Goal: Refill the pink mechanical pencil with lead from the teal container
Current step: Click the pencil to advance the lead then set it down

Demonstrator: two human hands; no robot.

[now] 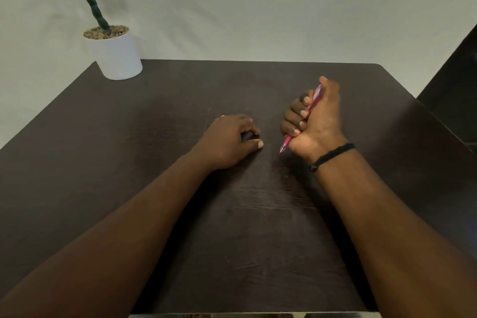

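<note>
The dark brown wooden table [154, 137] has a matt finish with fine grain lines and a few faint pale scratches. The translucent pink plastic mechanical pencil [312, 104] looks smooth and slightly glossy, with a small metallic tip. The black braided cord bracelet [333, 155] has a rough, woven texture. The white cylindrical plant pot [117, 57] is smooth and matt, topped with coarse brown gravel [105, 31]. The pale backdrop wall [258, 8] looks soft and matt, like cloth.
</note>
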